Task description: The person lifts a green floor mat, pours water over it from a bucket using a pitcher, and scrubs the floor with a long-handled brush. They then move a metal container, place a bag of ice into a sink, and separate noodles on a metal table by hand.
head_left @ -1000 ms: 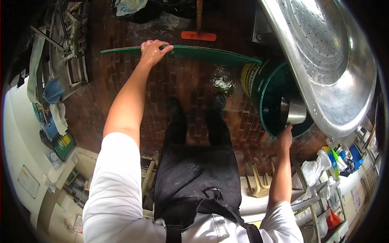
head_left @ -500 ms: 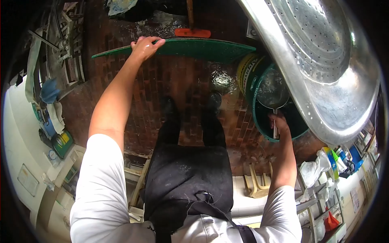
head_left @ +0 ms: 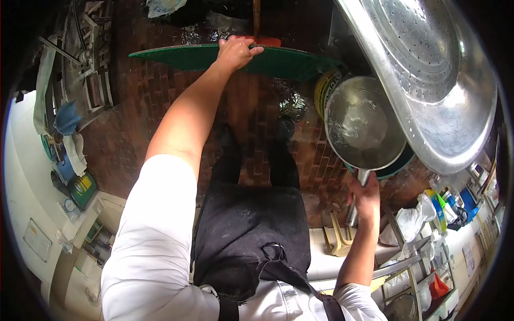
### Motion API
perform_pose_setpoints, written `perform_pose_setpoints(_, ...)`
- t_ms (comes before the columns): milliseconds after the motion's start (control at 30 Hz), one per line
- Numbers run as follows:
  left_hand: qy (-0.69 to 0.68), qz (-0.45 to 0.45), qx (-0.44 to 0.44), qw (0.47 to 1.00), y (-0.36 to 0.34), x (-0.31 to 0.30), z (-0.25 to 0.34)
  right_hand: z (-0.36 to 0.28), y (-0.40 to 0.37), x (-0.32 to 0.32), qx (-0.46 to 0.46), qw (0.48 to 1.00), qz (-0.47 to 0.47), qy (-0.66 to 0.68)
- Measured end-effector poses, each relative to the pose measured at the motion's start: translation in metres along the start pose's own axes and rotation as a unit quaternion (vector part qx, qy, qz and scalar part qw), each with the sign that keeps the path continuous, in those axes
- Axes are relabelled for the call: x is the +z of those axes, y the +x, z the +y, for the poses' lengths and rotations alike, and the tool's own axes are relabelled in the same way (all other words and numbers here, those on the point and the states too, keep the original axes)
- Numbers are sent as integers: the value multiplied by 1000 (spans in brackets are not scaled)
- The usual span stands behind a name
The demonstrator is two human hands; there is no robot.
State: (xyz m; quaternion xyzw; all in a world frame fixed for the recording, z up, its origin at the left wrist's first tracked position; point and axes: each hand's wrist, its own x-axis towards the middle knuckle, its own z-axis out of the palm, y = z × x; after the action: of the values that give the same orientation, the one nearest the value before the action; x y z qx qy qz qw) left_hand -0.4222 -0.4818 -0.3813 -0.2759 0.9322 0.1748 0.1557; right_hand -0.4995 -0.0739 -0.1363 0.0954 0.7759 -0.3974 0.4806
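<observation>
My left hand [head_left: 234, 53] is closed over the top edge of a green board [head_left: 289, 63], which stands on edge beyond my feet. The fingers curl over the far side, so their tips are partly hidden. In my right hand [head_left: 365, 195] is the handle of a metal saucepan [head_left: 364, 115] containing clear liquid, apparently water. The pan is over a dark green bucket [head_left: 400, 166], covering most of its mouth. Yellow printed lettering [head_left: 323, 90] shows at the left of the pan.
A large dented metal basin [head_left: 417, 125] with a perforated part overhangs the right side. Behind the board is a red-orange squeegee or broom head [head_left: 266, 41]. The brick floor [head_left: 176, 101] looks wet. A beige plastic stool or chair [head_left: 338, 238] and shelves with bags [head_left: 409, 227] are nearby.
My right hand has raised the saucepan out of the bucket, toward me. My left hand has slid right along the board's top edge, and the board has shifted slightly.
</observation>
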Motion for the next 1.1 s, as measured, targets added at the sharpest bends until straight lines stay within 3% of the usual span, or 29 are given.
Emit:
perform_pose_setpoints(300,-82,-74,30,993,29,-14,-18,-17,17,96,-33,997,20,-68)
perform_pose_setpoints(367,-73,-54,33,995,33,-6,-21,-21,22,110,-102,989,24,-106)
perform_pose_setpoints(400,-76,-56,38,995,36,-3,-24,-28,21,114,-56,991,21,-123)
perform_pose_setpoints(467,-80,-56,43,994,35,-7,-22,1,39,118,-212,960,52,-172)
perform_pose_setpoints(533,-73,-71,34,994,32,-15,-19,-1,41,121,-252,933,78,-246)
perform_pose_setpoints(567,-73,-72,34,994,32,-15,-19,-11,38,124,-174,968,52,-174)
perform_pose_setpoints(600,-78,-72,38,994,32,-16,-20,-10,39,127,-219,956,65,-186)
perform_pose_setpoints(700,-86,-69,42,993,32,-15,-20,-11,43,132,-227,950,80,-197)
perform_pose_setpoints(767,-88,-66,41,993,31,-13,-20,-13,44,137,-292,918,127,-236)
perform_pose_setpoints(1100,-69,-57,32,996,22,-15,-8,-17,56,156,-268,900,165,-300)
